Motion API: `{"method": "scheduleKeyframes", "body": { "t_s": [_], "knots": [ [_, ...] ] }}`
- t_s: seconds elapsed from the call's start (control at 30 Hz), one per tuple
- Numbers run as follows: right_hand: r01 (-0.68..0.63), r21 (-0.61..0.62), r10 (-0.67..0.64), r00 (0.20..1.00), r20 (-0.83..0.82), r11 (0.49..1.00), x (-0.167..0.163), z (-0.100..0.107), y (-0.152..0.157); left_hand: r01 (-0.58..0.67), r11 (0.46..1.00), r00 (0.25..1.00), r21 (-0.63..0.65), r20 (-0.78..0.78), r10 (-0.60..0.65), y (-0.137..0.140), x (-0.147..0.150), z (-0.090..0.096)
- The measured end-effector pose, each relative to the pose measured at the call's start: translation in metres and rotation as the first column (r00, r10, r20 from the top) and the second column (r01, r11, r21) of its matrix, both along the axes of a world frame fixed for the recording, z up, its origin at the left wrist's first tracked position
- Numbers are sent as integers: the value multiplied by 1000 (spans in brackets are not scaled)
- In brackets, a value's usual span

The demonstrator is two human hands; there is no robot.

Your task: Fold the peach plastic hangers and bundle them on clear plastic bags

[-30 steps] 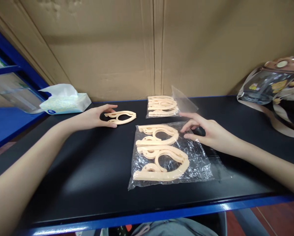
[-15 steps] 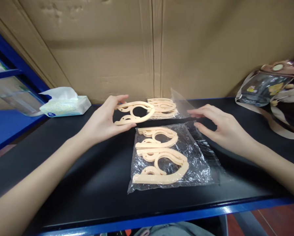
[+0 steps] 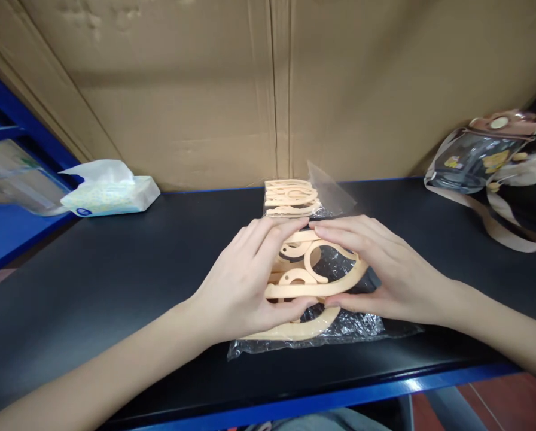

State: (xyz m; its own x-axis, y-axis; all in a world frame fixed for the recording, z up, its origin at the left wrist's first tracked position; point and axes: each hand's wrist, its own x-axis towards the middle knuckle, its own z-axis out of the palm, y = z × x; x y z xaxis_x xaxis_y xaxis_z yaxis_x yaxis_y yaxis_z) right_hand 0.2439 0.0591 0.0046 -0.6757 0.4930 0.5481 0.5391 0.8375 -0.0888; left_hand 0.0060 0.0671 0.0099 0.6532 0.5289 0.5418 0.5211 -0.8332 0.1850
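A beige folding clothes hanger (image 3: 313,290), folded up, is held between both hands above the near plastic bag. My left hand (image 3: 245,278) grips its left end, thumb below and fingers along the top edge. From the right, my right hand (image 3: 393,269) pinches the curved end the same way, and the fingertips of both hands nearly meet. Beneath lies the clear plastic bag (image 3: 362,326), with part of a folded beige hanger (image 3: 290,332) showing; the hands hide most of it. Farther back, several beige hangers (image 3: 292,194) lie in another clear bag (image 3: 328,182).
A tissue pack (image 3: 115,197) sits at the back left of the black table (image 3: 115,269). At the back right stands a clear water bottle (image 3: 474,158) with a strap (image 3: 503,230) trailing on the table. A cardboard wall (image 3: 196,102) closes off the back.
My left hand has brought the hanger right and nearer, over the near bag. My right hand has left the bag's edge and taken hold of the hanger's curved end.
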Motion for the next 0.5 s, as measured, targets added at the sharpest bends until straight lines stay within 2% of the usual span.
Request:
{"method": "scheduleKeyframes", "body": {
  "t_s": [0.13,0.27,0.33,0.4,0.5],
  "knots": [
    [25,-16,-25,1000,4,1000,-1,0,1,14,997,999,-77,-36,-17,3,-2,-1],
    [127,-133,-126,992,23,983,19,10,9,14,966,991,-259,-126,-49,14,-17,4],
    [186,-216,-187,982,16,959,39,18,16,-23,920,978,-391,-200,-60,22,-30,7],
    [218,-309,-222,975,23,926,64,26,22,-68,853,955,-518,-281,-94,29,-43,10],
    [247,-442,-189,967,171,862,97,35,29,-101,759,919,-643,-353,-177,38,-56,13]
  ]
}}
